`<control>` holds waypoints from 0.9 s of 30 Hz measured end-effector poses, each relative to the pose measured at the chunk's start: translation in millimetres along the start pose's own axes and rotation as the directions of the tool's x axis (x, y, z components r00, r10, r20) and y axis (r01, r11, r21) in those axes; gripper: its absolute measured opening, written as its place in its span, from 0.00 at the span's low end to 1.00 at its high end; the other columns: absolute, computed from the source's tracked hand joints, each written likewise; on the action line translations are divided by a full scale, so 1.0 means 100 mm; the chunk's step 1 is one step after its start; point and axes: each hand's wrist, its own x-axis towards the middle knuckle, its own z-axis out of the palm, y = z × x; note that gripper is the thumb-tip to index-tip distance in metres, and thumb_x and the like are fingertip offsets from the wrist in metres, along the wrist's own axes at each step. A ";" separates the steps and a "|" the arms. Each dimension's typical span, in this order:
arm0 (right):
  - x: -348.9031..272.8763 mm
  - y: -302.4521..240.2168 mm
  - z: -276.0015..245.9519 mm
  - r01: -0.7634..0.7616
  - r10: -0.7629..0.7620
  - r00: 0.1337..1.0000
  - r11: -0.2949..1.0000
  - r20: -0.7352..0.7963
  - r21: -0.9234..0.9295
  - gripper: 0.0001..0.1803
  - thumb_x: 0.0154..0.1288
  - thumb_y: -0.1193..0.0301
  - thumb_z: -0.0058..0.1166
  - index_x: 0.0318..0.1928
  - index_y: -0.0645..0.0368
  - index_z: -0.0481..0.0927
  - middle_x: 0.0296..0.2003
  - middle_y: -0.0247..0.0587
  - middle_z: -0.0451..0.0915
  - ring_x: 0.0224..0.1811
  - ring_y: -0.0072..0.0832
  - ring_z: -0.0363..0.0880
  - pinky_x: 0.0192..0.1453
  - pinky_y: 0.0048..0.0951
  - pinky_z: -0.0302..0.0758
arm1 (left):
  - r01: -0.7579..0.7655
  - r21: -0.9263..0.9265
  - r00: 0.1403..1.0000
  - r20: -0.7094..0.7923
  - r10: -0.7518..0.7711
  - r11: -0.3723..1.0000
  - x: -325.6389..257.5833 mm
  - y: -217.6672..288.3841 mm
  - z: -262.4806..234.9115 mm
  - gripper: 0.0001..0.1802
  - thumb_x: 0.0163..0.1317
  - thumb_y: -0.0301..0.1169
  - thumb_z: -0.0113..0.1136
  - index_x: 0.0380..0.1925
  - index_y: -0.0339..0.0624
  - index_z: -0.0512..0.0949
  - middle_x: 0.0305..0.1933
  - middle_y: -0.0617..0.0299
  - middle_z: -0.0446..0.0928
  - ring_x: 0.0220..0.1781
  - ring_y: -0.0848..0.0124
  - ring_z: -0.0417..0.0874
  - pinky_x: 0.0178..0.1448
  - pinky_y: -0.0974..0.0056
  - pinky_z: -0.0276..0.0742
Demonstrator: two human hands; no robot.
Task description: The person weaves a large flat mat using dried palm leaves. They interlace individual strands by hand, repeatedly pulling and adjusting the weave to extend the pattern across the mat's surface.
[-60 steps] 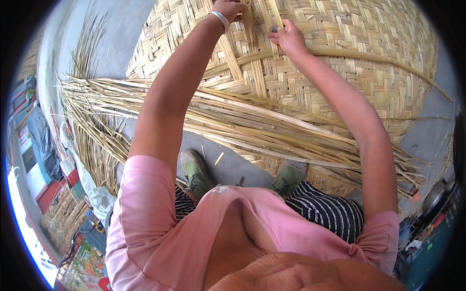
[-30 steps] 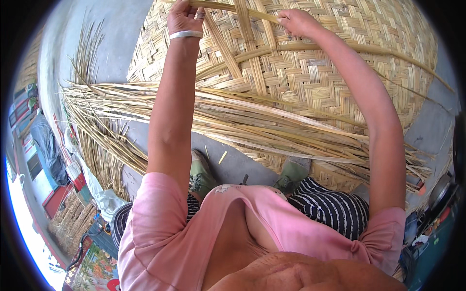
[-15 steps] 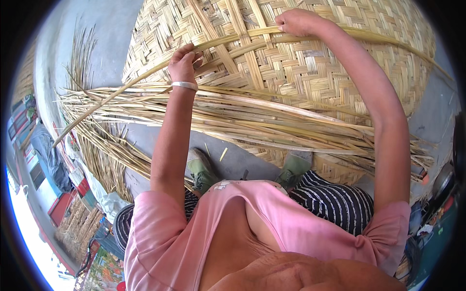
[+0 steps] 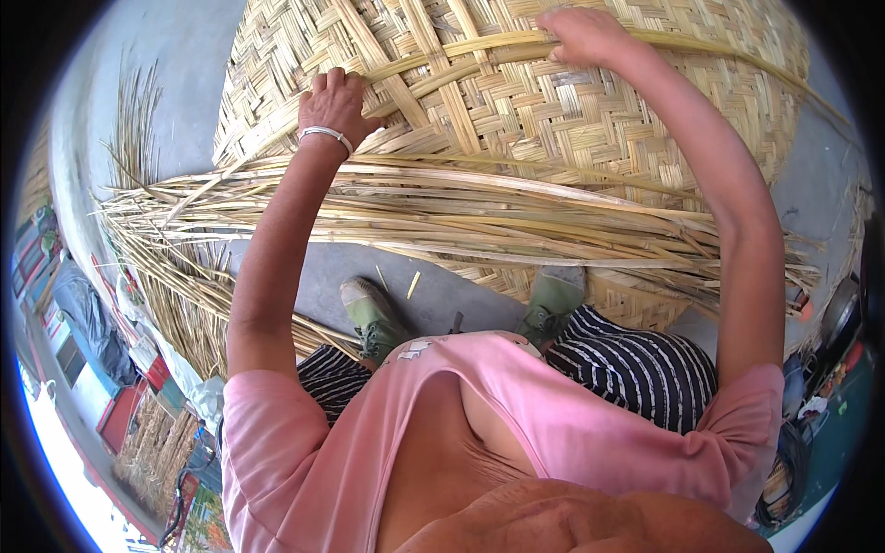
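Note:
A large woven reed mat (image 4: 590,120) in a herringbone pattern lies on the floor before me. Across its far part runs a long, flat reed strip (image 4: 682,41), passing under both my hands. My left hand (image 4: 336,106), with a pale bangle at its wrist, lies on the strip and the mat, palm down, fingers spread. My right hand (image 4: 583,37) is closed on the strip farther right, slightly blurred, its fingertips curled over it. Between the hands, several upright strips (image 4: 452,101) cross the long strip.
A thick bundle of loose reeds (image 4: 479,212) lies across the mat's near edge. More reeds (image 4: 189,276) spread at the left. My green shoes (image 4: 373,313) stand on the grey floor (image 4: 323,267) close to the bundle. Dark pans (image 4: 843,332) are at the far right.
My left hand has gone from pinching the strip to lying spread on it. The strip's left end has come down onto the mat and reeds. My right hand stays on the strip.

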 end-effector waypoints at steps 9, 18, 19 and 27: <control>0.07 0.14 -0.10 -0.116 0.067 0.974 0.968 0.217 0.224 0.18 0.53 0.62 0.64 0.43 0.55 0.84 0.37 0.52 0.84 0.41 0.48 0.83 0.46 0.46 0.78 | -0.056 -0.079 0.998 -0.026 0.054 0.995 0.18 -0.19 0.13 0.28 0.52 0.48 0.68 0.48 0.44 0.75 0.46 0.53 0.81 0.51 0.55 0.83 0.59 0.49 0.72; -0.08 -0.08 -0.37 -0.116 0.075 0.966 0.981 0.247 0.154 0.19 0.55 0.58 0.62 0.43 0.56 0.83 0.38 0.51 0.85 0.41 0.48 0.83 0.46 0.46 0.78 | -0.022 -0.556 0.999 -0.048 -0.005 0.831 0.24 -0.41 0.48 0.26 0.60 0.50 0.66 0.48 0.43 0.80 0.45 0.54 0.84 0.47 0.59 0.84 0.55 0.62 0.77; -0.09 -0.10 -0.39 -0.129 0.089 0.963 0.981 0.254 0.146 0.19 0.55 0.58 0.62 0.43 0.55 0.83 0.38 0.50 0.85 0.40 0.48 0.83 0.46 0.46 0.78 | 0.031 -0.677 0.999 -0.004 -0.046 0.736 0.27 -0.44 0.49 0.25 0.61 0.51 0.65 0.47 0.42 0.81 0.43 0.55 0.84 0.45 0.62 0.84 0.54 0.63 0.77; 0.11 0.15 0.07 -0.128 0.110 0.990 0.960 0.083 0.249 0.23 0.71 0.48 0.47 0.36 0.56 0.75 0.29 0.43 0.78 0.34 0.40 0.77 0.39 0.44 0.71 | 0.140 -0.663 0.989 0.055 -0.139 0.735 0.40 -0.47 0.40 0.22 0.63 0.52 0.62 0.42 0.45 0.85 0.35 0.59 0.85 0.37 0.69 0.82 0.47 0.61 0.76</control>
